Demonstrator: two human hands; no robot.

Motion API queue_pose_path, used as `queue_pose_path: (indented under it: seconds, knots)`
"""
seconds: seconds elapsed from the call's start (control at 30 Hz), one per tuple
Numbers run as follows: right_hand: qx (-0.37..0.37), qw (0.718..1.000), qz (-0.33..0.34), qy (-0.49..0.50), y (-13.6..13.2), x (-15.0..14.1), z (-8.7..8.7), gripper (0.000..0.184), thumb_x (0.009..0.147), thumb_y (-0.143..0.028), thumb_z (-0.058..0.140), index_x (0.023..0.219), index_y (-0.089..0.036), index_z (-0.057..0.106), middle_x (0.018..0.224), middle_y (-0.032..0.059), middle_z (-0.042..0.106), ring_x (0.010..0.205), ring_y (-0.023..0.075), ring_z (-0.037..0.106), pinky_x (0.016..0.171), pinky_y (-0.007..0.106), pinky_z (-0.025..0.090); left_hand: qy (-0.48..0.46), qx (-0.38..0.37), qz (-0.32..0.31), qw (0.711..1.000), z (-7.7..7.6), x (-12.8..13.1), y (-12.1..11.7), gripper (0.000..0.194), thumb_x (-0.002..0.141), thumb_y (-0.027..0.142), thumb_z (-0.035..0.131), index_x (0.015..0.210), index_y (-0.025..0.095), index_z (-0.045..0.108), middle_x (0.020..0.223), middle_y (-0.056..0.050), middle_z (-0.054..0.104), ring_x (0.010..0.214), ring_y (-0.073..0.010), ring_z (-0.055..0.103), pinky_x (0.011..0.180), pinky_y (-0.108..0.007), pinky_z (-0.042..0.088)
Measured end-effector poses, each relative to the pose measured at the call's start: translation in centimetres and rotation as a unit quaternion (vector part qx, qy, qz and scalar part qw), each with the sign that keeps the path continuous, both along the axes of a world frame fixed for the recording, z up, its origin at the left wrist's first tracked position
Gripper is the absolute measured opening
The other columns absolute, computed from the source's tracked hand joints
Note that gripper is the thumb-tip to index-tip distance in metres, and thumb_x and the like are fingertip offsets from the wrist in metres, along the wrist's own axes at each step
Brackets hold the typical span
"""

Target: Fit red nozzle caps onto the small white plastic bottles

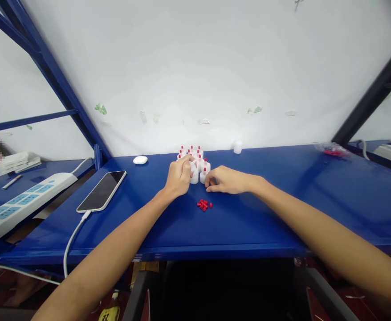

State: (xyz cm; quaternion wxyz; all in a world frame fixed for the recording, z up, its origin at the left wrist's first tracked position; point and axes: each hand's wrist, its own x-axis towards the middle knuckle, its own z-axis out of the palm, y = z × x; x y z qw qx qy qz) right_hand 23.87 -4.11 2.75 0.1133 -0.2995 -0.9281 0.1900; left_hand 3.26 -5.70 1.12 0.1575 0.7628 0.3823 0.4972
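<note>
Small white squeeze bottles with red caps [198,161] stand upright in a cluster on the blue table. My left hand [179,175] is closed at the top of a white bottle [194,177] on the front left of the cluster; its fingers hide that bottle's tip. My right hand [227,179] rests to the right, its fingers curved with a gap above the thumb. Its fingertips are close beside the front capped bottle [203,176], and I cannot tell whether they touch it. Nearer to me lies a small pile of loose red caps [203,204].
A phone [102,191] on a charging cable and a white earbud case [140,159] lie left. Against the wall stands a lone white container [237,147]. A clear bag with red pieces [334,150] sits far right. A power strip [25,203] lies beyond the left edge.
</note>
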Motion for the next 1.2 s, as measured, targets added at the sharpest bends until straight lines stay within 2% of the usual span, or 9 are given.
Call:
queue_pose_path:
  seconds: [0.2,0.3,0.47,0.57,0.63,0.7,0.77,0.93,1.2]
  knots:
    - [-0.013,0.999,-0.037,0.026,0.7,0.2,-0.4,0.008,0.083,-0.017,0.066,0.082,-0.016,0.073,0.077,0.0031,0.072,0.067,0.0150,0.064,0.065,0.027,0.047,-0.012,-0.007,-0.001,1.000,0.0,-0.2,0.3,0.040,0.097,0.037,0.030,0.074,0.018,0.056,0.053,0.002,0.048,0.049,-0.0136,0.044,0.052,-0.027,0.034]
    - [-0.005,0.999,-0.037,0.023,0.6,0.2,-0.3,0.009,0.082,-0.013,0.064,0.083,-0.015,0.072,0.079,0.0037,0.072,0.067,0.0144,0.063,0.065,0.027,0.047,-0.008,-0.009,0.010,1.000,0.0,-0.3,0.5,0.046,0.099,0.044,0.029,0.067,0.019,0.052,0.052,0.002,0.046,0.048,-0.0131,0.041,0.052,-0.028,0.033]
    - [-0.009,1.000,-0.012,0.016,0.3,0.3,0.1,0.025,0.077,-0.003,0.059,0.094,-0.015,0.073,0.075,0.0008,0.069,0.065,0.0120,0.061,0.064,0.025,0.047,-0.021,-0.002,0.036,0.999,0.1,-0.3,0.4,0.046,0.099,0.042,0.027,0.063,0.020,0.045,0.053,0.001,0.047,0.050,-0.0133,0.043,0.053,-0.027,0.034]
    - [0.003,0.994,-0.015,0.104,0.2,0.3,0.4,0.021,0.078,-0.006,0.061,0.093,-0.015,0.073,0.077,0.0008,0.070,0.067,0.0123,0.063,0.067,0.027,0.051,0.009,-0.007,0.024,1.000,0.1,-0.1,0.1,0.044,0.098,0.040,0.029,0.063,0.019,0.046,0.053,0.001,0.050,0.052,-0.0136,0.047,0.055,-0.027,0.036]
    - [0.013,0.972,-0.030,0.233,0.1,0.1,0.6,0.015,0.081,-0.014,0.065,0.094,-0.016,0.073,0.086,0.0033,0.071,0.075,0.0141,0.066,0.075,0.031,0.055,0.039,-0.010,0.012,0.999,0.0,0.1,-0.1,0.044,0.099,0.041,0.030,0.068,0.018,0.053,0.054,0.001,0.051,0.052,-0.0135,0.047,0.056,-0.026,0.036]
    - [0.020,0.932,-0.048,0.359,0.0,-0.2,0.8,0.014,0.082,-0.024,0.070,0.093,-0.017,0.074,0.096,0.0059,0.071,0.084,0.0164,0.068,0.082,0.036,0.058,0.063,-0.008,0.005,0.998,-0.2,0.3,-0.2,0.044,0.100,0.043,0.030,0.079,0.017,0.060,0.054,0.002,0.051,0.052,-0.0137,0.048,0.056,-0.026,0.037]
    - [0.021,0.897,-0.062,0.436,-0.2,-0.7,0.9,0.015,0.080,-0.032,0.075,0.088,-0.019,0.076,0.100,0.0072,0.071,0.089,0.0184,0.069,0.084,0.038,0.059,0.066,-0.006,0.001,0.998,-0.4,0.3,-0.2,0.047,0.101,0.046,0.028,0.087,0.017,0.062,0.056,0.002,0.052,0.053,-0.0141,0.049,0.057,-0.026,0.037]
    - [-0.001,0.867,-0.065,0.493,-1.1,-1.9,0.7,0.023,0.074,-0.041,0.082,0.080,-0.020,0.076,0.091,0.0060,0.071,0.088,0.0199,0.069,0.080,0.038,0.062,0.018,-0.006,-0.021,1.000,-0.2,0.3,0.0,0.050,0.103,0.051,0.027,0.086,0.017,0.059,0.059,0.001,0.055,0.054,-0.0139,0.052,0.059,-0.027,0.040]
    - [0.046,0.827,-0.105,0.551,-2.2,-3.2,0.0,0.011,0.079,-0.031,0.079,0.080,-0.020,0.075,0.090,0.0047,0.071,0.087,0.0181,0.069,0.080,0.037,0.062,0.026,0.005,-0.011,1.000,-0.2,0.4,-0.1,0.048,0.103,0.050,0.026,0.077,0.018,0.053,0.059,0.001,0.055,0.054,-0.0136,0.051,0.059,-0.027,0.038]
